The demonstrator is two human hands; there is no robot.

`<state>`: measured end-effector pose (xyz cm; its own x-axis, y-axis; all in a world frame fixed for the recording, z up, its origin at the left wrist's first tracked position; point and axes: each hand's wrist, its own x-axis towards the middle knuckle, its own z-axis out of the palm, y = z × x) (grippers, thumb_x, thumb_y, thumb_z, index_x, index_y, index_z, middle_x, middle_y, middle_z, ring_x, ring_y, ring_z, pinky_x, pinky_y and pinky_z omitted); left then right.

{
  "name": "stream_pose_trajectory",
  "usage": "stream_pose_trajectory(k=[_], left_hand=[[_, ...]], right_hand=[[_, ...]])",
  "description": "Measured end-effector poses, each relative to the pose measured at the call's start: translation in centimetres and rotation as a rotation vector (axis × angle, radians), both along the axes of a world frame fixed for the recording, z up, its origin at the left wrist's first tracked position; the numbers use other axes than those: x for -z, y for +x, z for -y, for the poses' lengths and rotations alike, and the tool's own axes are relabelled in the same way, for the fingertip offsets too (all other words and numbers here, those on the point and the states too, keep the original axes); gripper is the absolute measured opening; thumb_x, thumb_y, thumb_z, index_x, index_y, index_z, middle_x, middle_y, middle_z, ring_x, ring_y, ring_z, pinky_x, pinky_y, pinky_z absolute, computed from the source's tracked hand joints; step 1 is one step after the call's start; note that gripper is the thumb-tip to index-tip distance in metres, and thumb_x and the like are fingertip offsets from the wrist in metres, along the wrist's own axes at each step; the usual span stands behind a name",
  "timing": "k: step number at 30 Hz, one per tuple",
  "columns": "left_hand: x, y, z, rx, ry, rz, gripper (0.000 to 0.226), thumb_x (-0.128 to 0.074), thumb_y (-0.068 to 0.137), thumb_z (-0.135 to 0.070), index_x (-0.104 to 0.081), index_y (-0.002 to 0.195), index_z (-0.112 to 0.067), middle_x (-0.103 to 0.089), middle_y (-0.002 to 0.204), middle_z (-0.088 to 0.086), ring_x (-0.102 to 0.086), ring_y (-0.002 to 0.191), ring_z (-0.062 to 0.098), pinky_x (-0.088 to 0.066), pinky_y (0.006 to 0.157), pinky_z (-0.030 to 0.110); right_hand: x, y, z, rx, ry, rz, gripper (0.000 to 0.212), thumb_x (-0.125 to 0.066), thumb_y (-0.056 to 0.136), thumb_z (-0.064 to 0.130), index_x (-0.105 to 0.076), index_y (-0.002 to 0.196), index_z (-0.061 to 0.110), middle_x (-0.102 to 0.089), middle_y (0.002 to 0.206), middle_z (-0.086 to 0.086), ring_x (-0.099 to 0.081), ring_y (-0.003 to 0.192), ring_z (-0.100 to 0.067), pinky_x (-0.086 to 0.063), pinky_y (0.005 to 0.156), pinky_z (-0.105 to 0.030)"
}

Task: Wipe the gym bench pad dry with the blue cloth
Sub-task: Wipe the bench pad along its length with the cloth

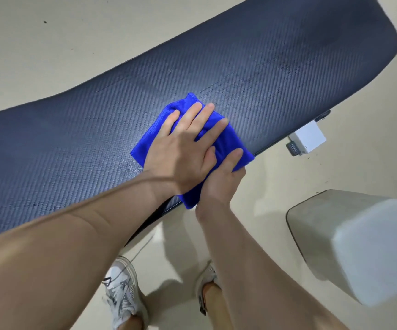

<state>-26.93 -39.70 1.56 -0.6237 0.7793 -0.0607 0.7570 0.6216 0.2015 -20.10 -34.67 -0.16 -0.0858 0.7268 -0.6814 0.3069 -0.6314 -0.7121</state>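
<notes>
Wiping the gym bench pad [276, 63], midway, I judged.
My left hand [183, 148] pressed flat on the blue cloth [226, 144]; my right hand [223, 179] pinched its near edge; faint streaks remained.

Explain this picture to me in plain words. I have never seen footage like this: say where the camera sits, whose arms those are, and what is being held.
There is no machine here. A person wears a camera on the head, so the one picture looks down along their own bare arms. The long dark textured surface is a gym bench pad. On it lies a folded blue cloth, which hangs slightly over the pad's near edge. The left hand presses flat on top of the cloth with fingers spread. The right hand grips the cloth's near edge from below. On the pale floor you see the person's white sneakers and a blurred grey box-like object.
</notes>
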Motion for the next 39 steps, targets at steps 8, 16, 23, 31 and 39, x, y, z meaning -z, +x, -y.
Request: stream_pose_trajectory(k=[8, 16, 23, 31, 39], left_hand=[[0.2, 0.4, 8.2, 0.051, 0.008, -0.047, 0.052, -0.034, 0.092, -0.036, -0.038, 0.143, -0.026, -0.030, 0.154, 0.005, -0.027, 0.142, 0.023, -0.019, 0.114, 0.046], [0.3, 1.9, 17.2, -0.021, 0.029, -0.002, 0.054, -0.032, 0.092, -0.037, -0.035, 0.145, -0.028, -0.026, 0.156, 0.004, -0.022, 0.144, 0.021, -0.016, 0.116, 0.046], [0.2, 4.2, 24.6, -0.101, 0.040, 0.053, 0.055, -0.039, 0.090, -0.035, -0.038, 0.144, -0.028, -0.029, 0.156, 0.003, -0.025, 0.143, 0.021, -0.018, 0.115, 0.046], [-0.4, 6.7, 32.4, -0.128, -0.039, 0.106, 0.056, -0.031, 0.091, -0.041, -0.031, 0.147, -0.030, -0.023, 0.157, 0.003, -0.021, 0.144, 0.020, -0.014, 0.115, 0.045], [-3.2, 6.2, 32.6, -0.195, -0.094, 0.308, 0.043, -0.057, 0.089, -0.035, -0.049, 0.131, -0.027, -0.056, 0.116, 0.002, -0.050, 0.111, 0.024, -0.035, 0.091, 0.043]], right_hand=[[-0.4, 0.3, 7.3, 0.031, 0.031, 0.011, 0.055, -0.037, 0.092, 0.058, -0.051, 0.126, 0.017, -0.066, 0.118, 0.001, -0.063, 0.105, -0.017, -0.050, 0.096, -0.042], [-0.3, 1.4, 15.5, -0.072, 0.162, 0.050, 0.056, -0.036, 0.094, 0.058, -0.054, 0.124, 0.014, -0.066, 0.120, -0.001, -0.064, 0.107, -0.018, -0.052, 0.096, -0.042], [-1.1, 3.6, 22.3, -0.214, 0.164, 0.127, 0.063, -0.034, 0.085, 0.067, -0.061, 0.112, 0.018, -0.071, 0.109, 0.002, -0.067, 0.100, -0.017, -0.053, 0.092, -0.045], [-2.5, 6.2, 28.6, -0.391, 0.103, 0.257, 0.062, -0.035, 0.093, 0.061, -0.047, 0.125, 0.010, -0.063, 0.123, -0.007, -0.060, 0.110, -0.027, -0.048, 0.096, -0.043], [-6.6, 7.4, 22.6, -1.184, 0.193, 0.598, 0.048, -0.054, 0.092, 0.045, -0.047, 0.057, 0.013, -0.052, 0.062, -0.005, -0.051, 0.072, -0.029, -0.039, 0.066, -0.035]])
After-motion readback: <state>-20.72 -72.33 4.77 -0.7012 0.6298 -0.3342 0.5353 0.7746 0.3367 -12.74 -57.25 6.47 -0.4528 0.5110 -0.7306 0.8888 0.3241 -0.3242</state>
